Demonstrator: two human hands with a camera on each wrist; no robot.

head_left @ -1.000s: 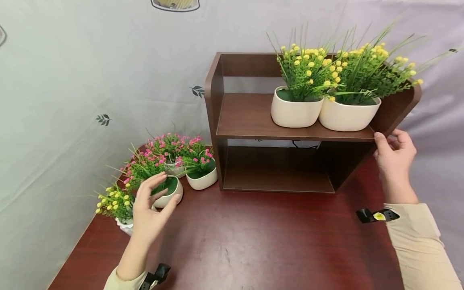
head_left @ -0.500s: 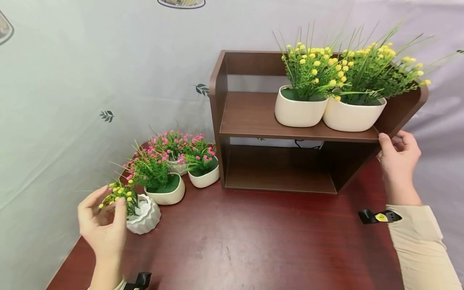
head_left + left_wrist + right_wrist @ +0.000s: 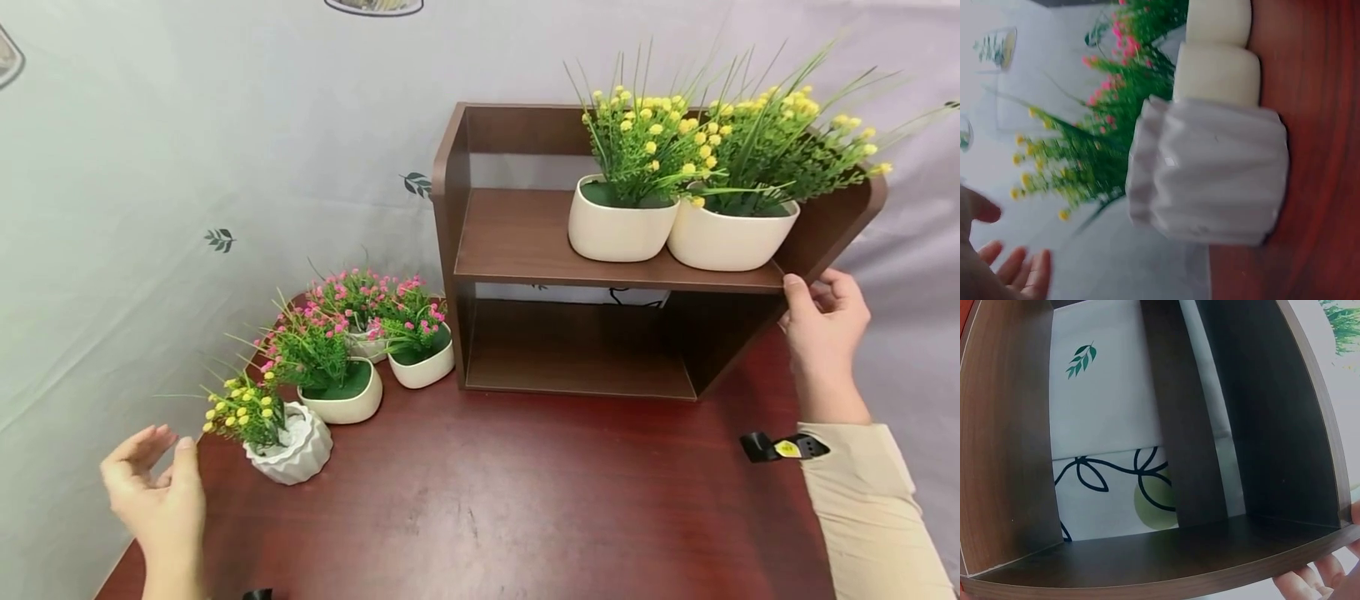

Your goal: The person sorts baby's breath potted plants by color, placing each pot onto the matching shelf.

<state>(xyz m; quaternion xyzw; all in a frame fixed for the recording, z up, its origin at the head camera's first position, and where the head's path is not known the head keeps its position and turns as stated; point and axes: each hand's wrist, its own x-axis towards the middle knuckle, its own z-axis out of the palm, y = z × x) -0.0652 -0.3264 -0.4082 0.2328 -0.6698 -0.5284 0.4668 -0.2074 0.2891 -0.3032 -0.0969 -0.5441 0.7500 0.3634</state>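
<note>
My left hand (image 3: 153, 500), holding nothing, is just left of a white ridged pot (image 3: 294, 454) with yellow flowers (image 3: 247, 408). In the left wrist view its fingers (image 3: 1038, 275) are spread apart, beyond the flower tips. My right hand (image 3: 828, 333) grips the right side panel of a dark brown two-tier shelf (image 3: 540, 279), thumb at the front edge by the upper board. The right wrist view shows the fingertips (image 3: 1300, 584) on the panel's outer face. Two cream pots (image 3: 622, 221) of yellow flowers stand side by side on the upper board, toward the right.
Left of the shelf, several pots of pink flowers (image 3: 345, 400) cluster on the red-brown table (image 3: 480, 500). A pale printed cloth (image 3: 225, 150) hangs behind everything. Bare tabletop lies in front of the shelf; its lower tier (image 3: 577, 350) has a dark floor.
My left hand has moved left and down, past the white ridged pot, so that pot now shows fully. The right hand keeps its grip on the shelf.
</note>
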